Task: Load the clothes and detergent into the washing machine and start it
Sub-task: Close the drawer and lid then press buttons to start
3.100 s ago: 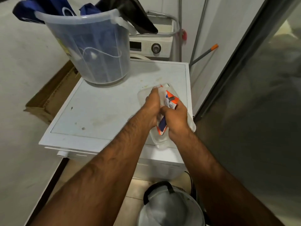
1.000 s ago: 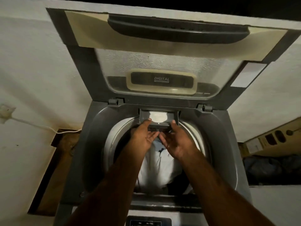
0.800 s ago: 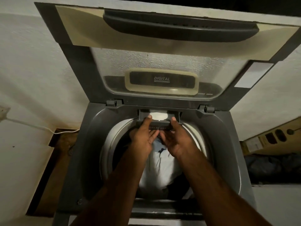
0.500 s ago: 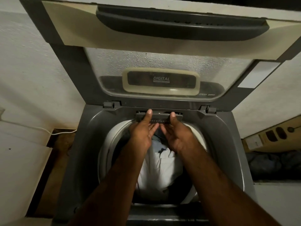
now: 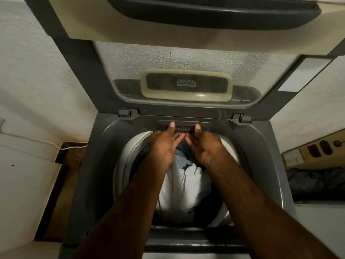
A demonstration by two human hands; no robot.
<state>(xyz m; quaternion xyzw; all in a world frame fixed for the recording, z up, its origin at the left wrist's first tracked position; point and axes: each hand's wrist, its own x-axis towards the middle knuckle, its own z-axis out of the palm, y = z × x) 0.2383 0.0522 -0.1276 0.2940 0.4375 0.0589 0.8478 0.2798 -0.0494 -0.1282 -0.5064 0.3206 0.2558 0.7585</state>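
A grey top-loading washing machine (image 5: 104, 146) stands with its lid (image 5: 186, 68) raised against the wall. White and blue clothes (image 5: 184, 186) fill the drum. The dark detergent drawer (image 5: 204, 126) sits flush in the back rim, its label partly covered. My left hand (image 5: 164, 144) and my right hand (image 5: 203, 146) reach over the drum. Both thumbs press on the drawer front, fingers spread beneath it. Neither hand holds anything.
A white wall lies left and behind the machine, with a white cable (image 5: 61, 146) running along it. A cardboard box (image 5: 313, 152) and a dark bundle (image 5: 317, 182) sit to the right. A white surface (image 5: 22, 184) adjoins the machine on the left.
The detergent drawer, pulled out with white powder showing a second ago, has been pushed in flush by both hands. Three seconds ago the hands held a detergent packet at another machine.
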